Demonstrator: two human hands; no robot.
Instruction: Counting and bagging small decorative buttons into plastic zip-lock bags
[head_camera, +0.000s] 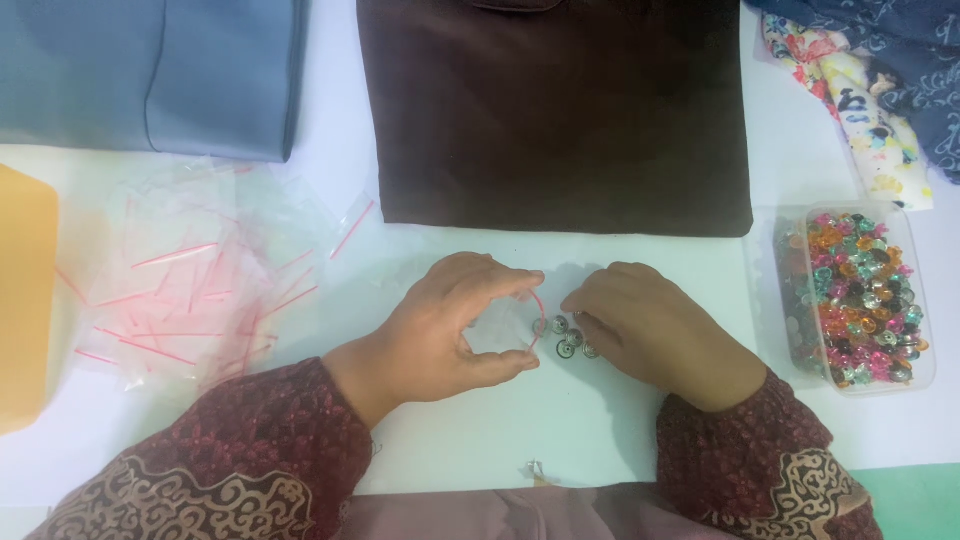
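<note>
My left hand (450, 325) holds a small clear zip bag (503, 330) with a red strip, its mouth held apart between thumb and fingers. My right hand (655, 330) lies on the white table just right of the bag, fingertips touching a few small round metal buttons (567, 338) that rest at the bag's mouth. Whether any button is pinched in the fingers is hidden.
A heap of clear zip bags with red strips (190, 285) lies at the left. A clear plastic box of several coloured beads (862, 298) stands at the right. Folded brown cloth (560, 110), blue-grey cloth (150, 75), patterned fabrics (880, 100) and a yellow sheet (22, 300) lie around.
</note>
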